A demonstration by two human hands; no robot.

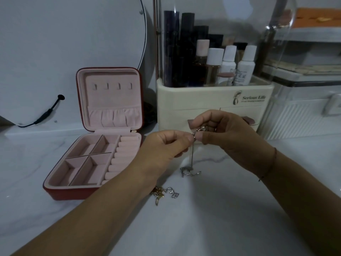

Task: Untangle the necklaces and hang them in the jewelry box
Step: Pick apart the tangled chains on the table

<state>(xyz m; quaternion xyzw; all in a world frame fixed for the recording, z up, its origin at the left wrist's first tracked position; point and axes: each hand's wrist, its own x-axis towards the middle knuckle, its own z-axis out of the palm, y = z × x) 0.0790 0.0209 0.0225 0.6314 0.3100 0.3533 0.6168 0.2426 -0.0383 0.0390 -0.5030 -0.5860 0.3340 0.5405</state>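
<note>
Both forearms reach in from the near edge of the tabletop [221, 209]. Left hand [166, 145]: grip clamped, thumb and forefinger pinching the clasp end of the silver necklace [191, 154]. Right hand [225, 132]: grip pinched on the same clasp, fingertips meeting the left's. The chain hangs straight down from the pinch, with its lower end bunched on the tabletop mid-surface.

A tangle of gold and silver chains [166, 194] lies closer to the near edge, just beside the left forearm and partly hidden by it.

The jewelry box [77, 193], red outside and pink inside, sits open toward the left edge. Its lid stands upright with four hooks [112, 86] in a row.

Along the far edge are a cream cosmetics organizer [203, 97] holding bottles and a round mirror [73, 34] behind the box.
</note>
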